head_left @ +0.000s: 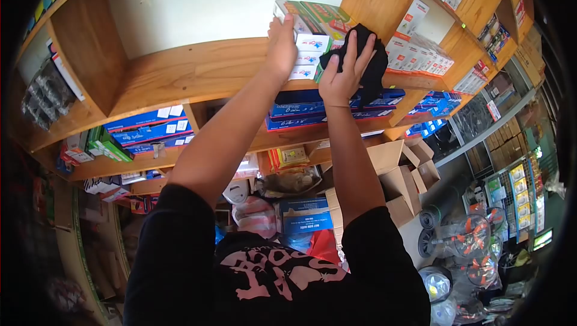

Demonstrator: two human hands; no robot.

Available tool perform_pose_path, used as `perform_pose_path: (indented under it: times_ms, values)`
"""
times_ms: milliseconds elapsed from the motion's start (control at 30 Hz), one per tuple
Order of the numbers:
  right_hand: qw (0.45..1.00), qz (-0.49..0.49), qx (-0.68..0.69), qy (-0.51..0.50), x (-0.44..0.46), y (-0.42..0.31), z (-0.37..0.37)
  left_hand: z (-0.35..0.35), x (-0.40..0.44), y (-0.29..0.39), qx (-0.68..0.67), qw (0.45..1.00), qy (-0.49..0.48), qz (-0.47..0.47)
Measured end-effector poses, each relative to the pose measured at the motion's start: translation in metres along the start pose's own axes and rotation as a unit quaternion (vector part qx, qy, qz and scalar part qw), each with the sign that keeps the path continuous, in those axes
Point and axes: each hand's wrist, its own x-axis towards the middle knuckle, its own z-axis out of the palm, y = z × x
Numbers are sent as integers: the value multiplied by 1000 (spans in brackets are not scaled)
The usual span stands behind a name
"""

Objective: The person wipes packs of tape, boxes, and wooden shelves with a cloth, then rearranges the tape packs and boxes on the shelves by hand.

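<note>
A stack of small white, green and orange cartons (308,58) stands on the wooden shelf, near the upright divider. My left hand (281,49) is against the stack's left side, its fingers curled over the upper left edge. At the right side, my right hand (345,79) presses a black cloth (372,67) against the cartons, with the fingers spread over the fabric. Part of the cloth hangs down past the shelf edge. The cartons' right side is mostly hidden by the cloth and hand.
Blue boxes (294,111) lie on the shelf below. White-and-red boxes (415,55) fill the compartment to the right. Opened cardboard boxes (399,184) sit lower down, beside bagged wheel-like items (472,239) on the floor. Black plastic-wrapped goods (45,94) are at the far left.
</note>
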Motion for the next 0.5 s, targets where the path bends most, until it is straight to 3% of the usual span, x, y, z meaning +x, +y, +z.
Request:
perform_pose_path:
  times_ms: [33, 100, 133, 167, 200, 267, 367, 467, 500]
  values:
    - [1000, 0, -1, 1, -1, 1, 1, -5, 2, 0, 57, 996, 38, 54]
    - [1000, 12, -24, -7, -1, 3, 0, -10, -3, 19, 276, 957, 65, 69]
    - [986, 84, 140, 25, -3, 2, 1, -14, -10, 25, 296, 953, 37, 49]
    - [940, 151, 303, 53, -1, -2, 0, -19, -19, 33, 294, 955, 6, 33]
    - [956, 180, 221, 68, 2, -2, -15, -26, -34, 43, 266, 963, -25, 28]
    - [933, 186, 280, 127, 6, -28, -38, -49, -85, 68, 174, 980, -95, 23]
    - [853, 91, 485, 172, 33, -99, -64, -105, -177, 111, 25, 982, -187, 7]
    - [777, 81, 619, -80, 53, -157, -44, -174, -226, 165, 77, 984, -164, 4]
    - [886, 17, 423, -188, 47, -148, -16, -194, -234, 182, 59, 989, -132, 8]
